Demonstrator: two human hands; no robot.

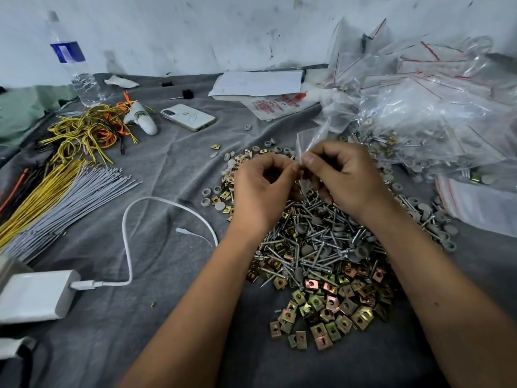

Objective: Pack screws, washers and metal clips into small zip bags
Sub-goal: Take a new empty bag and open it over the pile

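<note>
Above the screws [316, 242], both hands' grip pinches 1 zip bag [309, 142].

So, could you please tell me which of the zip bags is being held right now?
The small clear zip bag pinched between both hands, left and right, above the screws; the other bags lie piled at right.

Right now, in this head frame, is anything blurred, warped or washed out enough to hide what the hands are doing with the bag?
Head view: soft, even light, faint shadows. Wide-angle stretch bends the forearms and frame edges. The water bottle is blurred at its top. The clear zip bag pinched between left hand and right hand is see-through and hard to outline, its contents unreadable. Screws and metal clips look sharp.
</note>
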